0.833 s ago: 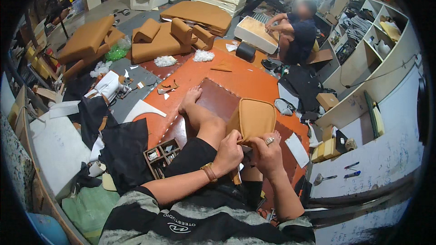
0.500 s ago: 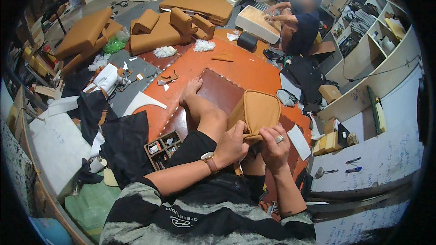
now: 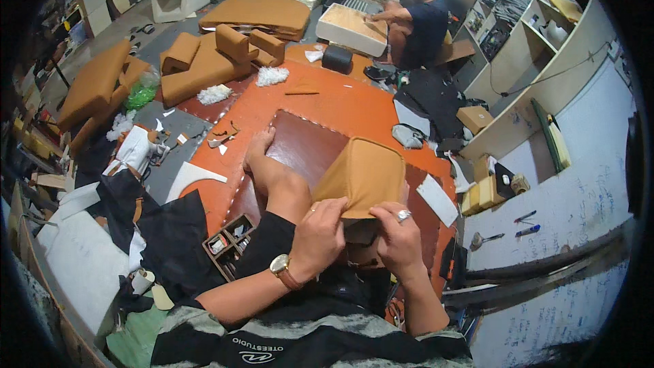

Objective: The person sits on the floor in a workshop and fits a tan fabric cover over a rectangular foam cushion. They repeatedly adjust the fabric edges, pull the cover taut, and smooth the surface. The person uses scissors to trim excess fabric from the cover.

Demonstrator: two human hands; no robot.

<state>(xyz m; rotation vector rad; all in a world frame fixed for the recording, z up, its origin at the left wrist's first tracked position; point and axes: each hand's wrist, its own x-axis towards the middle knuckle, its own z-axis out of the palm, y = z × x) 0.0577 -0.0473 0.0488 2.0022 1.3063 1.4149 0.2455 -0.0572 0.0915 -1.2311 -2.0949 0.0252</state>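
A boxy tan upholstery cover with piped seams rests in front of me, its near edge toward my lap. My left hand pinches the left part of that edge; a watch is on this wrist. My right hand, with a ring on it, grips the same edge further right between thumb and fingers. Between the two hands the edge runs fairly straight. Whether anything fills the cover is hidden.
A divided wooden box with small items stands left of my leg. Tan upholstered pieces lie at the far left. Another person works beside a white foam block. Shelves line the right side.
The view has shifted, so the surroundings sit further left. The bunched edge between my hands is now straighter, both hands still gripping it. The other person has raised an arm.
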